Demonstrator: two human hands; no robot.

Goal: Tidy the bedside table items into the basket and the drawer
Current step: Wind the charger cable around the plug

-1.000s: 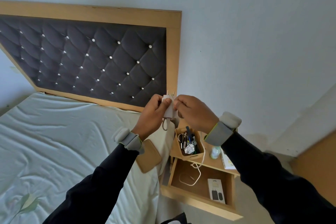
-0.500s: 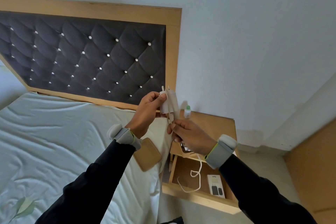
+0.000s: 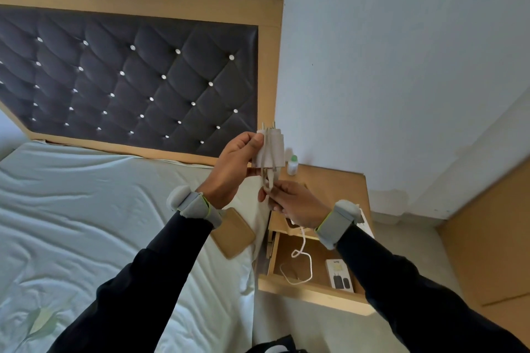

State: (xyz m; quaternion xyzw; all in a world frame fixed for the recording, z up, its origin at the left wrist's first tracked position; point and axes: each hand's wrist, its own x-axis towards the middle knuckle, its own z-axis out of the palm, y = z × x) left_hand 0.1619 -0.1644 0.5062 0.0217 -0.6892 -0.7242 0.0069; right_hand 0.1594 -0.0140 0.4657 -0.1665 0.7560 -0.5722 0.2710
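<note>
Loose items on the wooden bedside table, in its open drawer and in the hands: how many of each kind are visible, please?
White charger plug with prongs, held by the left hand: 1
White cable, running from the right hand into the drawer: 1
Small white bottle with green cap: 1
White box picturing two black devices: 1
Total: 4

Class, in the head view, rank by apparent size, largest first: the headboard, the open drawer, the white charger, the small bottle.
1. headboard
2. drawer
3. charger, though it is held nearer the camera, so it looks enlarged
4. bottle
</note>
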